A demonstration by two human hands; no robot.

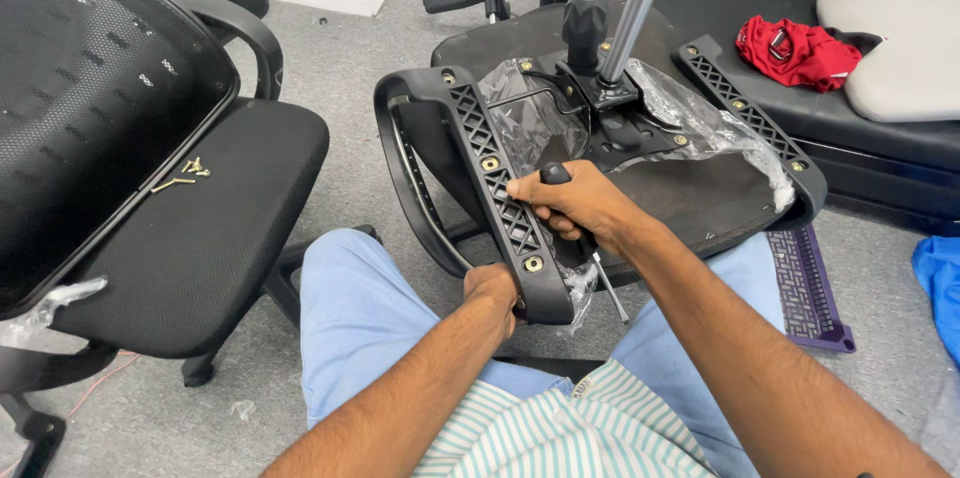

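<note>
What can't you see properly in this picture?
Head view:
- Tip of the black-handled screwdriver: hidden behind the right hand and black plastic armrest.
- Left hand fingers: curled behind the armrest.
- Small brass screws on the black fabric chair seat: too small to count.

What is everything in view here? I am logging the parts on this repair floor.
Upturned black chair seat with clear plastic wrap: one, black, centre, on the person's lap.
Black latticed armrest bracket: two, black, one at each side of the seat.
Chrome gas cylinder: one, silver, rising from the seat's mechanism.
Black round knob: one, beside the cylinder.
Black mesh office chair: one, left.
Loose brass screws: several, gold, on that chair's seat.
Red cloth: one, top right, on a black sofa.
Purple latticed plastic piece: one, floor, right.
Left hand: grips the near armrest's end.
Right hand: closed on a black-handled tool.
</note>
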